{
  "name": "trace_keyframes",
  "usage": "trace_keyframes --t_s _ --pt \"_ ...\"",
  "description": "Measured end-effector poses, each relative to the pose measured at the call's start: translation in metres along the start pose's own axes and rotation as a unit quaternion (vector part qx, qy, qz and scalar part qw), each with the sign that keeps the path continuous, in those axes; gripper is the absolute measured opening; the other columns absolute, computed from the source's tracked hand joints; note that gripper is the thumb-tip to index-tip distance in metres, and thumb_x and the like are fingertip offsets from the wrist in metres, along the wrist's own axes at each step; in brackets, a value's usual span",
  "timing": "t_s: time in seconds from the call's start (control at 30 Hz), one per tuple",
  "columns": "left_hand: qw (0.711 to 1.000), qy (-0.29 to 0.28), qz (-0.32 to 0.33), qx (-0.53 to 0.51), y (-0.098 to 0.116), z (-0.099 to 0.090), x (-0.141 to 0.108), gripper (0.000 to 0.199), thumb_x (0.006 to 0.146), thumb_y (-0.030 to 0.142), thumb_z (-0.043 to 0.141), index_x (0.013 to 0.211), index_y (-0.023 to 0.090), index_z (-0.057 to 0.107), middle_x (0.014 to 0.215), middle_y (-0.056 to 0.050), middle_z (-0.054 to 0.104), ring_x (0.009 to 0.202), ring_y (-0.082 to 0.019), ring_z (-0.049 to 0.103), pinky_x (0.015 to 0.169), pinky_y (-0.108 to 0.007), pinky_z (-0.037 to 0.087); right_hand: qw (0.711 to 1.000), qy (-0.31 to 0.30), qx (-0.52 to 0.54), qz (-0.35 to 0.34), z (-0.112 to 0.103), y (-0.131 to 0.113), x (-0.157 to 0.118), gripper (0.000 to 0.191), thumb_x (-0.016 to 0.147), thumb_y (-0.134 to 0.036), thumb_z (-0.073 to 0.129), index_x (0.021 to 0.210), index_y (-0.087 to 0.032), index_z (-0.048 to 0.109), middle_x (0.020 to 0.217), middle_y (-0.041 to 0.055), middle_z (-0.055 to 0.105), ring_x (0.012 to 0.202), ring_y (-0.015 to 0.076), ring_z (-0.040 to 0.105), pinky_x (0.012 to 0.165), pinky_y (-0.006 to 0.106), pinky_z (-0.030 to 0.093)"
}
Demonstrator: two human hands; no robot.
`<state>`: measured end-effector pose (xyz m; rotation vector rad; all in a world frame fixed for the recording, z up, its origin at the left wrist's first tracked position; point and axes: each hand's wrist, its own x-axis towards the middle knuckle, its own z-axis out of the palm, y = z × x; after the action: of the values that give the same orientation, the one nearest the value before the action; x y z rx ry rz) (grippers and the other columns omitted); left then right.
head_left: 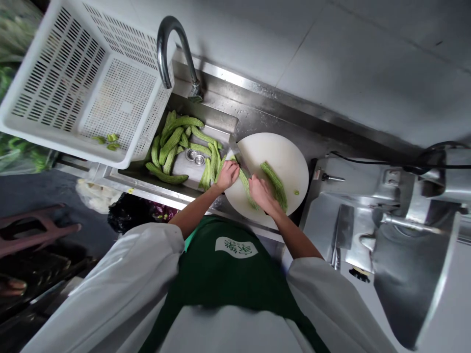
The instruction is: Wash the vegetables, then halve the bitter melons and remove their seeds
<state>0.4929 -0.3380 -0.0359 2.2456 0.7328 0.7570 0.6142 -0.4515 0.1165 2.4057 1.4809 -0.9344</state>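
Observation:
On the round white cutting board (pixel 257 147), my right hand (pixel 262 192) is closed around the handle of a kitchen knife (pixel 241 159). The blade slants up and left from my fist, across a long green ridged gourd (pixel 247 189). My left hand (pixel 228 175) grips the far end of that gourd, beside the blade, with fingers curled. Another gourd (pixel 274 184) lies to the right of my right hand. A small cut green piece (pixel 296 192) rests near the board's right edge. Several more gourds (pixel 172 142) fill the sink on the left.
A white slotted plastic crate (pixel 127 83) with a few green scraps (pixel 112 142) stands left of the sink. The faucet (pixel 172 29) arches over the sink's back corner. A metal slicing machine (pixel 412 255) stands close on the right. Below left are a black bag (pixel 128 213) and a stool (pixel 40 228).

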Motion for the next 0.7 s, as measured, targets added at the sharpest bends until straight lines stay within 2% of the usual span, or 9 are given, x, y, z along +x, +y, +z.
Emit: trace_keyframes --t_s 0.07,0.17,0.27,0.33,0.43,0.57,0.7 --pt "1.000 0.001 0.006 0.001 -0.001 0.001 0.000 0.025 0.103 0.031 0.045 0.104 0.018 0.066 0.107 -0.013 0.061 0.108 -0.025 0.054 0.095 -0.044 0.049 1.000 -0.010 -0.009 -0.006 -0.008 0.008 -0.016 0.034 0.109 -0.030 0.028 0.117 -0.010 0.055 0.101 0.0172 0.072 0.096 0.0246 0.070 0.078 0.029 0.044" --pt "1.000 0.008 0.013 0.002 -0.004 0.004 -0.001 0.024 0.103 0.031 0.046 0.105 0.017 0.066 0.108 -0.013 0.060 0.108 -0.025 0.054 0.096 -0.045 0.049 0.999 -0.037 -0.030 0.001 -0.013 0.026 -0.056 0.029 0.108 -0.028 0.032 0.111 -0.013 0.056 0.096 0.0151 0.072 0.093 0.0251 0.070 0.076 0.030 0.043" --pt "1.000 0.016 0.013 0.005 -0.005 0.005 -0.003 0.025 0.103 0.032 0.045 0.105 0.017 0.066 0.109 -0.013 0.060 0.107 -0.026 0.054 0.095 -0.046 0.049 0.996 -0.074 -0.042 0.026 -0.003 0.044 -0.097 0.029 0.108 -0.029 0.032 0.109 -0.014 0.056 0.092 0.0142 0.072 0.088 0.0253 0.071 0.073 0.030 0.042" --pt "1.000 0.011 0.008 0.007 -0.004 0.004 -0.003 0.026 0.103 0.033 0.045 0.105 0.018 0.066 0.109 -0.013 0.060 0.106 -0.026 0.055 0.095 -0.046 0.049 0.995 -0.084 -0.036 0.041 0.011 0.051 -0.114 0.031 0.109 -0.031 0.031 0.111 -0.013 0.056 0.088 0.0135 0.071 0.083 0.0253 0.071 0.070 0.030 0.041" --pt "1.000 0.006 -0.004 0.004 -0.002 0.002 -0.002 0.028 0.103 0.035 0.043 0.104 0.019 0.066 0.108 -0.013 0.061 0.106 -0.027 0.055 0.095 -0.047 0.049 0.996 -0.072 -0.010 0.055 0.041 0.053 -0.112 0.033 0.109 -0.032 0.029 0.114 -0.012 0.055 0.089 0.0139 0.072 0.083 0.0256 0.070 0.070 0.030 0.042" --pt "1.000 0.011 -0.013 -0.007 0.002 -0.003 0.003 0.028 0.103 0.040 0.044 0.103 0.020 0.064 0.107 -0.013 0.060 0.105 -0.027 0.056 0.097 -0.047 0.048 0.996 -0.051 0.031 0.064 0.077 0.051 -0.086 0.035 0.109 -0.032 0.029 0.121 -0.009 0.054 0.095 0.0152 0.073 0.089 0.0258 0.071 0.075 0.030 0.044" --pt "0.999 0.026 -0.023 -0.012 0.014 -0.010 -0.003 0.027 0.102 0.041 0.047 0.104 0.020 0.064 0.109 -0.012 0.058 0.108 -0.026 0.056 0.099 -0.045 0.048 0.997 -0.014 0.042 0.061 0.085 0.058 -0.074 0.039 0.109 -0.034 0.030 0.122 -0.009 0.056 0.098 0.0171 0.073 0.092 0.0273 0.070 0.079 0.032 0.044"
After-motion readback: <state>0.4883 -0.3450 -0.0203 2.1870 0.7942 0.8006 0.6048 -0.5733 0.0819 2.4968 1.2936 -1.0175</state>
